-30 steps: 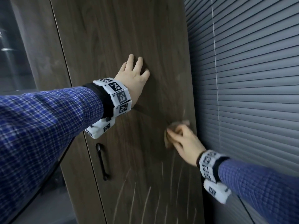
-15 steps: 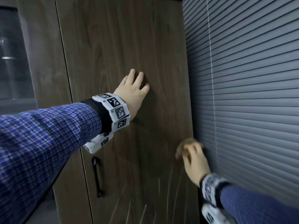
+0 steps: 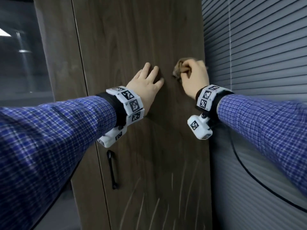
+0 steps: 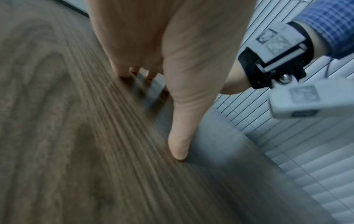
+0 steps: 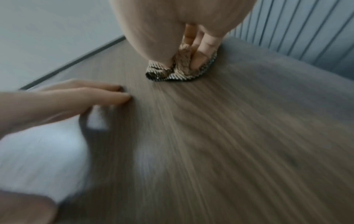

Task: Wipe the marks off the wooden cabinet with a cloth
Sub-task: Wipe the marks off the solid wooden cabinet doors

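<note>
The dark wooden cabinet door (image 3: 132, 39) fills the middle of the head view. Pale streak marks (image 3: 149, 208) run down its lower part. My left hand (image 3: 146, 83) lies flat on the door with straight fingers; its fingertips (image 4: 124, 74) touch the wood. My right hand (image 3: 194, 77) grips a bunched brown cloth (image 3: 179, 67) and presses it on the door near the right edge, level with the left hand. In the right wrist view the cloth (image 5: 180, 71) sits crumpled under my curled fingers (image 5: 203, 50).
A black vertical handle (image 3: 112, 170) sits on the door's left side, below my left wrist. Grey window blinds (image 3: 257, 55) stand right beside the cabinet's right edge. A glass panel (image 3: 20, 55) lies left of the cabinet. A black cable (image 3: 245, 166) hangs from my right wrist.
My right hand has carried the cloth up the door's right side, from below the left hand to level with it. The left hand has stayed flat on the door.
</note>
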`<state>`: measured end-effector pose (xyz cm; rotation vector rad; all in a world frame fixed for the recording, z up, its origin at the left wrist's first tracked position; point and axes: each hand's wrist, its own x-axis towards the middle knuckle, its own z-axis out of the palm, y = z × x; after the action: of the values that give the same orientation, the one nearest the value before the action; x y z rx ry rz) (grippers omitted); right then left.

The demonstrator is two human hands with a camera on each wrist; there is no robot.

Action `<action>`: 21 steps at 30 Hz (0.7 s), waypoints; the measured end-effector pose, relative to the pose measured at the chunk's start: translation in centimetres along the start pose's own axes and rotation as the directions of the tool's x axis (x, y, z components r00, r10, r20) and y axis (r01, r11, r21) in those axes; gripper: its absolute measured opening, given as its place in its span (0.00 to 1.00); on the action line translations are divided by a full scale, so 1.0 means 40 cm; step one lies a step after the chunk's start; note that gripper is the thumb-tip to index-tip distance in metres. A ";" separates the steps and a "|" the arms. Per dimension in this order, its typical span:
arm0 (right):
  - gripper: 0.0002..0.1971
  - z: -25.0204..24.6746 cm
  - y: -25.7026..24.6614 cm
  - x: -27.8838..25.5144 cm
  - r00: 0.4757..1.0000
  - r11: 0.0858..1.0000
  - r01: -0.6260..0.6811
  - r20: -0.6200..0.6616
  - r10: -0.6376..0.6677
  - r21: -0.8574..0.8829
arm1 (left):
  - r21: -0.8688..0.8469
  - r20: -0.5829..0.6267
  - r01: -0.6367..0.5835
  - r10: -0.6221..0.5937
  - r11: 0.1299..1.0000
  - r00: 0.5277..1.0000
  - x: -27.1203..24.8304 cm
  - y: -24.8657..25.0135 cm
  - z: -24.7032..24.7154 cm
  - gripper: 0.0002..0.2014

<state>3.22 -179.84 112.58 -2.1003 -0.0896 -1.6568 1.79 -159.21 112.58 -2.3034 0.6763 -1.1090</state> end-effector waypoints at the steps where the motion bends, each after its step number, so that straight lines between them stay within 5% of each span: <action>1: 0.12 0.007 0.017 -0.033 1.000 1.000 0.022 -0.011 -0.022 0.015 | 0.004 -0.012 -0.004 0.004 1.000 1.000 -0.002 0.001 0.005 0.56; 7: 0.12 0.044 0.189 -0.516 0.987 0.994 -0.038 0.156 0.022 0.099 | -0.053 -0.036 -0.006 0.004 0.999 0.999 -0.006 0.013 -0.003 0.45; 11: 0.15 0.048 0.240 -0.825 0.883 0.999 -0.026 0.468 0.032 -0.019 | -0.068 -0.016 0.014 -0.015 0.998 1.000 -0.003 0.005 -0.011 0.44; 14: 0.13 0.043 0.212 -0.788 0.865 1.000 0.009 0.502 0.003 -0.022 | -0.098 -0.002 0.011 -0.011 0.995 1.000 -0.005 0.008 -0.018 0.43; 17: 0.12 0.060 0.128 -0.645 0.918 0.998 0.054 0.391 -0.063 0.035 | -0.120 0.002 0.020 -0.020 0.993 1.000 -0.013 0.003 -0.015 0.47; 21: 0.13 0.101 0.021 -0.552 0.965 0.996 0.046 0.253 -0.065 0.080 | -0.053 -0.147 0.054 -0.062 0.997 0.987 -0.079 -0.007 0.023 0.50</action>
<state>1.14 -173.97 91.00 -2.2626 -0.2898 -1.3815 0.89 -156.85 110.47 -2.3112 0.7030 -1.3150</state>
